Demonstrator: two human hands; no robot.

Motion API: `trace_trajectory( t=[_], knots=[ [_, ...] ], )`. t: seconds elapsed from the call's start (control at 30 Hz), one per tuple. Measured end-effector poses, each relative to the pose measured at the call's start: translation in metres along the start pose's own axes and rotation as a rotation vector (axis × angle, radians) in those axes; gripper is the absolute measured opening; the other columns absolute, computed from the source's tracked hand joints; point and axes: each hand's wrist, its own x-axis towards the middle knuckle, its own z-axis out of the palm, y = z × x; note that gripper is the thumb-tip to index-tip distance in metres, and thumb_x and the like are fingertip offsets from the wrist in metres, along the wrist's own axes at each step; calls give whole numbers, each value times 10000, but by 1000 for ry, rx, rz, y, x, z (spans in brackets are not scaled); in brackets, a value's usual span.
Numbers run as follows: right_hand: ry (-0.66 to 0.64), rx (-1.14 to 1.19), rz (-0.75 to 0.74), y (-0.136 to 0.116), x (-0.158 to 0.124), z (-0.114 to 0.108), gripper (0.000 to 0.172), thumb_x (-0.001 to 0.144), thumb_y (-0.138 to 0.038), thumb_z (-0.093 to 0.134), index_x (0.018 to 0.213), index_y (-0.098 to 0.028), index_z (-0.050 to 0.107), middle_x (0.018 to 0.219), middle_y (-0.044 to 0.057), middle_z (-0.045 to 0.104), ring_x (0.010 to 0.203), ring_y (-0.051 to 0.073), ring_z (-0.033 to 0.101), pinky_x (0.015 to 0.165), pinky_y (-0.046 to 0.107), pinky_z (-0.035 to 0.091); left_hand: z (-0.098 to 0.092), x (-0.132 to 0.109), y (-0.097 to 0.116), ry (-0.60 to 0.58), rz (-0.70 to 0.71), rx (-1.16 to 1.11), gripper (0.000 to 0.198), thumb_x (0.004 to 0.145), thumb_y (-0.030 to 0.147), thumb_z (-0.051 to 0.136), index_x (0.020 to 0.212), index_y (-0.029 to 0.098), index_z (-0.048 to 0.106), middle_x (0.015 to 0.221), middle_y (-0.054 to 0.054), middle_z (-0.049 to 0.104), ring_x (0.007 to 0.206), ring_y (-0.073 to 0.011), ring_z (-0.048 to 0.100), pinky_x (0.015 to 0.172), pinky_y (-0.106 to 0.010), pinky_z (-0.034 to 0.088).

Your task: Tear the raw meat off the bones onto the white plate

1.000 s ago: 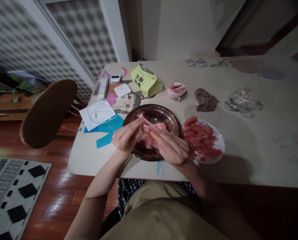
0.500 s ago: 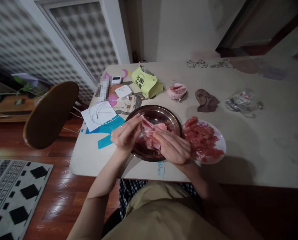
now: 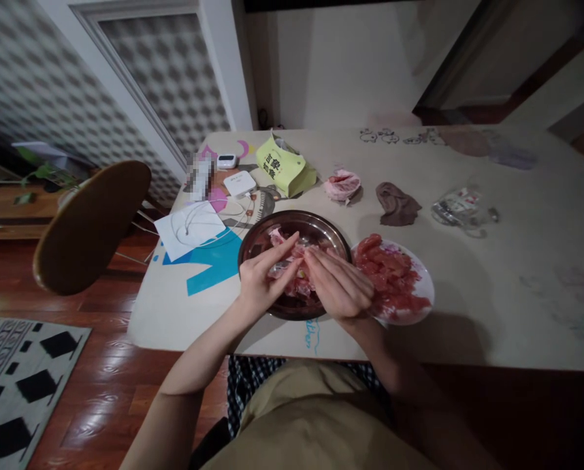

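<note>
Raw meat pieces [image 3: 302, 286] with pale fatty parts lie in a steel bowl [image 3: 328, 225] at the table's front. Over the bowl's left side, my left hand [image 3: 265, 277] has its fingers stretched forward and the thumb apart from them. My right hand [image 3: 343, 284] comes in from the right, fingers pressed together, the tips close to the left hand's thumb and fingertips. Whatever sits between the right fingertips is too small to make out. Beside the right hand, a white plate [image 3: 426, 297] carries a heap of red meat slices [image 3: 387, 271].
Behind the bowl are a yellow-green packet [image 3: 285, 166], a pink-and-white meat piece [image 3: 341, 187], a brown cloth [image 3: 397, 203] and a clear plastic bag [image 3: 463, 209]. White paper [image 3: 189, 228] with a cable lies at left. A chair [image 3: 93, 228] stands beyond the table's left edge.
The meat piece held up between both hands is lowered into the bowl. My left fingers have straightened and moved right, bringing both hands' fingertips close together.
</note>
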Motion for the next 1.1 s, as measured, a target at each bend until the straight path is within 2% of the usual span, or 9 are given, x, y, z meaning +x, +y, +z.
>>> trace_trajectory(
  t=[0.1, 0.2, 0.3, 0.4, 0.53, 0.73, 0.9, 1.1],
  knots=[
    [-30, 44, 0, -1, 0, 2, 467, 953, -40, 697, 1408, -130, 643, 1210, 91, 793, 1129, 206, 777, 1036, 313, 654, 3, -1, 3, -13, -120, -104, 395, 948, 202, 731, 1342, 188, 710, 1212, -98, 802, 986, -182, 822, 867, -260, 688],
    [-69, 30, 26, -3, 1, 3, 399, 989, -63, 656, 1375, -162, 673, 1224, 72, 790, 1159, 196, 765, 1038, 309, 651, 5, -2, 1, 33, -167, -178, 379, 924, 175, 754, 1303, 190, 735, 1219, -93, 801, 1021, -183, 816, 884, -247, 681],
    [-107, 21, 52, -4, 2, 3, 403, 993, -70, 651, 1390, -145, 657, 1260, 91, 775, 1179, 197, 756, 1043, 307, 643, 4, -3, 0, 74, -104, -162, 369, 912, 123, 756, 1272, 201, 750, 1208, -71, 808, 1034, -165, 812, 930, -227, 662],
    [-86, 29, 48, -3, 1, 3, 389, 981, -47, 653, 1359, -134, 678, 1222, 105, 789, 1141, 198, 772, 1039, 301, 639, 3, -3, 1, 68, -16, -90, 365, 921, 89, 731, 1266, 206, 751, 1211, -62, 808, 1069, -164, 802, 991, -243, 642],
    [-58, 86, 49, -2, -1, 4, 421, 944, -15, 677, 1352, -121, 683, 1180, 105, 804, 1111, 208, 783, 1040, 310, 641, 2, -2, 3, 58, 17, -70, 362, 924, 97, 741, 1269, 207, 745, 1179, -58, 818, 1028, -153, 807, 958, -235, 648],
    [-132, 140, 147, -2, -1, 6, 529, 955, -39, 676, 1462, -174, 605, 1273, 86, 773, 1199, 224, 749, 1080, 354, 627, 0, 2, 1, 117, -55, -58, 288, 881, 131, 810, 1159, 200, 782, 1073, -45, 836, 934, -134, 801, 897, -215, 638],
    [-52, 155, 129, -2, -2, 5, 428, 943, -1, 666, 1344, -148, 695, 1185, 107, 803, 1150, 229, 770, 1024, 341, 653, -1, 3, 0, 78, -27, -87, 260, 894, 168, 806, 1151, 193, 781, 1089, -63, 833, 971, -158, 799, 926, -261, 642],
    [-2, 141, 149, 0, -3, 5, 385, 939, 32, 620, 1226, -189, 752, 1114, 61, 824, 1043, 188, 802, 985, 292, 660, -1, 3, 1, 35, -48, -109, 139, 937, 140, 741, 1056, 190, 792, 996, -52, 839, 913, -158, 808, 865, -253, 655]
  ],
)
